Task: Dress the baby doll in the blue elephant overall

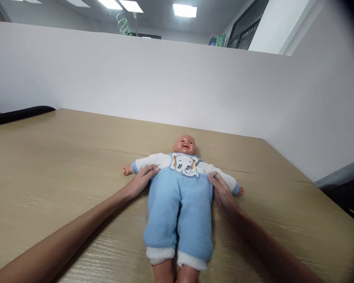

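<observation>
A baby doll (185, 145) lies on its back, its head toward the wall and its arms spread to both sides. It wears a fleecy outfit with light-blue trousers (165, 204), white sleeves and an elephant face (184, 164) on the chest. My left hand (144, 179) grips the doll's waist from the left, thumb on top of the fabric. On the opposite side my right hand (222, 190) holds the waist with its thumb over the blue cloth; its other fingers are partly hidden. The doll's feet lie beyond the bottom edge.
The wooden table (61, 169) has thin seams across it. A pale partition wall (135, 78) rises behind its far edge. Something black and curved (23, 114) stands at the left edge, and a dark area lies beyond the right edge.
</observation>
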Motion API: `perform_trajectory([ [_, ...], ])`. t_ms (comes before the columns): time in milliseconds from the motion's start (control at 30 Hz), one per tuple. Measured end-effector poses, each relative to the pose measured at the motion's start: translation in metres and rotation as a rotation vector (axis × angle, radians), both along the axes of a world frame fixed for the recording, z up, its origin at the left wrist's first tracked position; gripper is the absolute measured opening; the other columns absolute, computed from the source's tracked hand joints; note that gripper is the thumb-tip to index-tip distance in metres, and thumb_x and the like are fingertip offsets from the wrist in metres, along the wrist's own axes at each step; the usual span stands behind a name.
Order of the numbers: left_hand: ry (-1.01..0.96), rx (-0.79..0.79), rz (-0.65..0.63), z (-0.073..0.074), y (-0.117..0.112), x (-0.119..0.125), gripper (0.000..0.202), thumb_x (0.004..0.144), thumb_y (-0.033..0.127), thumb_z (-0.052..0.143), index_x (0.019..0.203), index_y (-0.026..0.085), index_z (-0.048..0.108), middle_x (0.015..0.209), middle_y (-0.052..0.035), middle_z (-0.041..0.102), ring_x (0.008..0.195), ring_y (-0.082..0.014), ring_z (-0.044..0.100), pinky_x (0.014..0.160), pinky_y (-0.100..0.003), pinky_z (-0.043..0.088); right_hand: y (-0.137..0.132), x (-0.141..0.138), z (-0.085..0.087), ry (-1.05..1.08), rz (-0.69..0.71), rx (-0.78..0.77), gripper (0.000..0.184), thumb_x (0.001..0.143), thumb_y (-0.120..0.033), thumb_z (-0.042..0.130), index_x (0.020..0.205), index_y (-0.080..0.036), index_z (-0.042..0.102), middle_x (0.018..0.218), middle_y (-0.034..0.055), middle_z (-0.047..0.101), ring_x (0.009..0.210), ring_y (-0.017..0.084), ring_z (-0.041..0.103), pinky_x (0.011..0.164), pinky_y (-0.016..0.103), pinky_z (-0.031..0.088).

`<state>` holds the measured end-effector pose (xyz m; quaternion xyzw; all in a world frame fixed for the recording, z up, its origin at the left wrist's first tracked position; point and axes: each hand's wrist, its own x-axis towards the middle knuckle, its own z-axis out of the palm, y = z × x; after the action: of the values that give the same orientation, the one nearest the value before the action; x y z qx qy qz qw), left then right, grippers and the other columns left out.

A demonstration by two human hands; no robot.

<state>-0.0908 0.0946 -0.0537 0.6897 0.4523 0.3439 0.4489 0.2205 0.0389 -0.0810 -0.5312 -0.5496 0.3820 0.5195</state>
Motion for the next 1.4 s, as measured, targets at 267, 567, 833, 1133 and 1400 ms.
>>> perform_trajectory([
  [267, 0.086, 0.246, 0.15, -0.005, 0.0, 0.004, 0.03, 0.105, 0.048, 0.047, 0.1, 0.02, 0.058, 0.099, -0.0036, 0.063, 0.094, -0.0229, 0.058, 0.089, -0.036, 0.046, -0.022, 0.036, 0.01, -0.699, -0.226, 0.328, 0.023, 0.097, -0.044, 0.064, 0.11, -0.026, 0.06, 0.11, 0.0105, 0.066, 0.101, 0.032, 0.062, 0.094, 0.05, 0.049],
  [567, 0.22, 0.728, -0.084, 0.051, -0.003, 0.067, 0.019, 0.106, 0.036, 0.055, 0.115, 0.021, 0.06, 0.121, -0.0083, 0.065, 0.119, -0.0265, 0.054, 0.107, -0.04, 0.041, -0.022, 0.106, 0.002, -0.972, -0.126, 0.359, 0.045, 0.088, -0.036, 0.07, 0.131, -0.024, 0.06, 0.123, 0.0116, 0.072, 0.112, 0.036, 0.066, 0.097, 0.053, 0.05],
  [833, 0.523, 0.757, -0.498, 0.044, 0.037, 0.166, 0.075, 0.073, 0.047, 0.091, 0.133, 0.015, 0.059, 0.131, -0.0181, 0.064, 0.118, -0.0366, 0.056, 0.105, -0.05, 0.044, -0.043, 0.066, 0.032, -0.686, -0.3, 0.44, 0.046, 0.085, -0.038, 0.08, 0.126, -0.025, 0.063, 0.118, 0.0105, 0.071, 0.105, 0.031, 0.07, 0.094, 0.047, 0.057],
  [1133, 0.311, 0.724, -0.341, 0.035, 0.035, 0.152, 0.031, 0.088, 0.033, 0.069, 0.113, 0.017, 0.066, 0.109, -0.0106, 0.07, 0.102, -0.0292, 0.061, 0.092, -0.041, 0.046, -0.043, 0.06, 0.006, -0.247, -0.177, 0.259, 0.093, 0.085, -0.044, 0.083, 0.159, -0.031, 0.028, 0.152, 0.0167, 0.049, 0.118, 0.029, 0.065, 0.094, 0.048, 0.064],
  [1400, -0.211, 0.363, -0.211, 0.05, 0.034, 0.118, 0.039, 0.089, 0.04, 0.068, 0.12, 0.016, 0.067, 0.128, -0.0086, 0.072, 0.121, -0.027, 0.063, 0.107, -0.037, 0.046, -0.036, 0.047, -0.012, -0.577, 0.21, 0.247, 0.061, 0.092, -0.034, 0.075, 0.148, -0.031, 0.051, 0.141, 0.011, 0.063, 0.129, 0.034, 0.061, 0.112, 0.06, 0.052],
])
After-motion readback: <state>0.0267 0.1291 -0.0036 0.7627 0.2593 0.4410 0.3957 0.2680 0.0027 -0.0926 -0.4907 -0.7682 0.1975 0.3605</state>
